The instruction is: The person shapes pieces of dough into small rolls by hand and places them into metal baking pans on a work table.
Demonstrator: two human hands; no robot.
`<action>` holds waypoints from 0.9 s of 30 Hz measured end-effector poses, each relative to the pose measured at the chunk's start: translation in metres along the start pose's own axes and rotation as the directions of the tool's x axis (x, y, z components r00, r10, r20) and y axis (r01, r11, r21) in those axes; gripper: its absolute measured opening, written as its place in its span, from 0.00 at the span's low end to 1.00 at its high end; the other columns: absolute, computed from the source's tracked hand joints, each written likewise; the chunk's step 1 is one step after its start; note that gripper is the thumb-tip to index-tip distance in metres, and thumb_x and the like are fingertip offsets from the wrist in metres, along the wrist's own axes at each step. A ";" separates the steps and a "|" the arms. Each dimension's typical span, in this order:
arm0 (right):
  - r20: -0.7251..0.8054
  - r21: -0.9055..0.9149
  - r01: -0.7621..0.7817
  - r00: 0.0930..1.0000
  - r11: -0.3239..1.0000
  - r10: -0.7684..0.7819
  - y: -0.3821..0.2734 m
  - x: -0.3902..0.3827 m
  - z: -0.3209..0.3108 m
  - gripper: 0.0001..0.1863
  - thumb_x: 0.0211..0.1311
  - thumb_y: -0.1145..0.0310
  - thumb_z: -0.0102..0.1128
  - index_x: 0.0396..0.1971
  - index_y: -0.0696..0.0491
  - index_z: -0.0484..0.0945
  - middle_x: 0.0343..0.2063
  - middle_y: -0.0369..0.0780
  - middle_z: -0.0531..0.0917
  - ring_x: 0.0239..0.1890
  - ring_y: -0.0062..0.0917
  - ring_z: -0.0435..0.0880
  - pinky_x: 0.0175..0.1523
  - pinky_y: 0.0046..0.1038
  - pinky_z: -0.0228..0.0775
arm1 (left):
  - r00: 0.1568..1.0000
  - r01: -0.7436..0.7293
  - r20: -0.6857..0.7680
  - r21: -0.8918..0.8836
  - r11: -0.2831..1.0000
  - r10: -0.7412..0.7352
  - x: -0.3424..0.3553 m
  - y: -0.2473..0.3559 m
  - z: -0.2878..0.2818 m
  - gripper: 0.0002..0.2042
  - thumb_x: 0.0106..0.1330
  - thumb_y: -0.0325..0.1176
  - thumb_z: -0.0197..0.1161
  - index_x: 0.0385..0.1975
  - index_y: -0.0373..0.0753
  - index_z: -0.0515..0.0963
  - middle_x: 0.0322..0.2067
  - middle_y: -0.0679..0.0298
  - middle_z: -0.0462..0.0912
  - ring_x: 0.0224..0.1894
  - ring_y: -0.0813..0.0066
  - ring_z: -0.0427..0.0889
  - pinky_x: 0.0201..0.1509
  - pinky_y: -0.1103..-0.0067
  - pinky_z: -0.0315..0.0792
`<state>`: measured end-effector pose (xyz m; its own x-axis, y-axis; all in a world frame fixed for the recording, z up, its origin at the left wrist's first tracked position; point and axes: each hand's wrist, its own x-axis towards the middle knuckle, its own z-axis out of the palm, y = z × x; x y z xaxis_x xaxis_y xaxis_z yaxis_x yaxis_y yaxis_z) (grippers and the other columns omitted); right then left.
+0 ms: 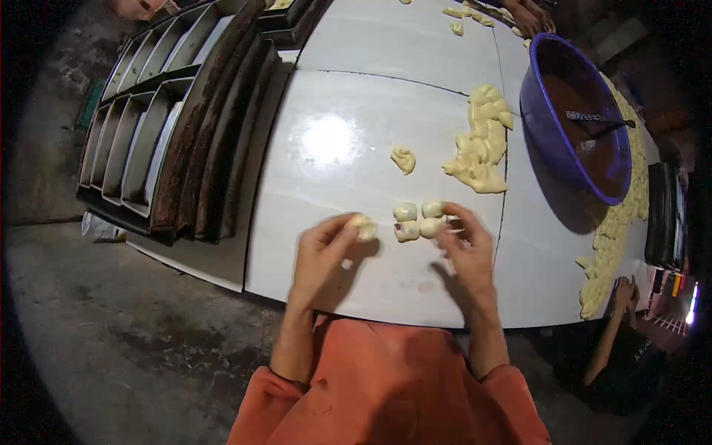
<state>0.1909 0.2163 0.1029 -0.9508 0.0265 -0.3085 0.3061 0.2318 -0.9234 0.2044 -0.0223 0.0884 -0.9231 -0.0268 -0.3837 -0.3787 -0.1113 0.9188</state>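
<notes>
In my left hand [326, 248], a small piece of pale yellow dough [364, 227] is pinched between thumb and fingers, just above the white tabletop. To its right sits a tight cluster of small dough balls [406, 213], in two rows; a dark spot shows on one in the near row. My right hand [469, 248] curls round the right side of this cluster, with thumb and fingers against the right-hand dough ball [430, 227]. Beyond the cluster lies a loose dough piece [403, 159]. Farther right is a heap of dough pieces [480, 144].
A purple tub [535, 111] of brown filling, with a dark-handled utensil [593, 119] in it, stands at the right. Many dough pieces [604, 259] line the right edge. Stacked metal moulds [167, 133] rise at the left. Other people's hands [625, 293] rest near the right and far edges.
</notes>
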 end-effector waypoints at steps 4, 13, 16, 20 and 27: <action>0.200 0.244 0.101 0.968 0.965 -0.151 0.005 0.004 0.034 0.25 0.66 0.68 0.64 0.61 0.58 0.74 0.53 0.44 0.80 0.44 0.23 0.82 0.42 0.20 0.78 | 0.972 -0.039 0.233 -0.020 0.999 0.043 0.007 -0.006 0.025 0.15 0.70 0.28 0.63 0.55 0.32 0.79 0.40 0.61 0.87 0.40 0.78 0.84 0.45 0.81 0.79; 0.028 0.405 0.062 0.996 0.912 -0.080 0.019 0.009 0.007 0.10 0.66 0.74 0.63 0.45 0.59 0.81 0.41 0.38 0.84 0.40 0.19 0.83 0.45 0.20 0.77 | 0.972 -0.037 0.230 -0.077 0.996 0.054 0.009 -0.011 0.057 0.36 0.73 0.29 0.58 0.76 0.42 0.46 0.52 0.49 0.80 0.50 0.68 0.82 0.54 0.77 0.75; 0.023 0.467 -0.006 1.000 0.884 -0.006 0.015 0.009 0.000 0.12 0.65 0.74 0.65 0.47 0.56 0.78 0.40 0.38 0.84 0.39 0.17 0.83 0.42 0.18 0.80 | 0.953 -0.267 0.151 0.017 0.963 0.262 0.018 -0.007 0.086 0.36 0.76 0.35 0.55 0.77 0.40 0.42 0.69 0.40 0.63 0.67 0.55 0.72 0.64 0.71 0.70; 0.147 0.807 -0.037 0.979 0.590 -0.140 0.006 0.003 -0.002 0.12 0.65 0.73 0.66 0.46 0.58 0.76 0.39 0.39 0.84 0.39 0.19 0.84 0.45 0.20 0.78 | 0.700 -0.663 0.158 -0.217 0.717 0.696 0.037 -0.025 0.128 0.42 0.66 0.50 0.67 0.72 0.30 0.57 0.62 0.46 0.75 0.61 0.56 0.79 0.61 0.70 0.74; 0.135 0.867 -0.066 0.985 0.494 -0.105 -0.021 0.022 -0.064 0.08 0.71 0.65 0.59 0.43 0.53 0.75 0.35 0.34 0.81 0.37 0.18 0.82 0.42 0.19 0.75 | 0.829 -0.325 0.304 -0.422 0.846 0.470 0.038 -0.046 0.193 0.48 0.61 0.38 0.75 0.75 0.33 0.48 0.54 0.52 0.81 0.52 0.69 0.82 0.58 0.73 0.76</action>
<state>0.1604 0.2742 0.1298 -0.9627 -0.1292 -0.2377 0.2546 -0.7302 -0.6340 0.1739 0.1731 0.0497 -0.9634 0.2274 0.1420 0.0082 -0.5043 0.8635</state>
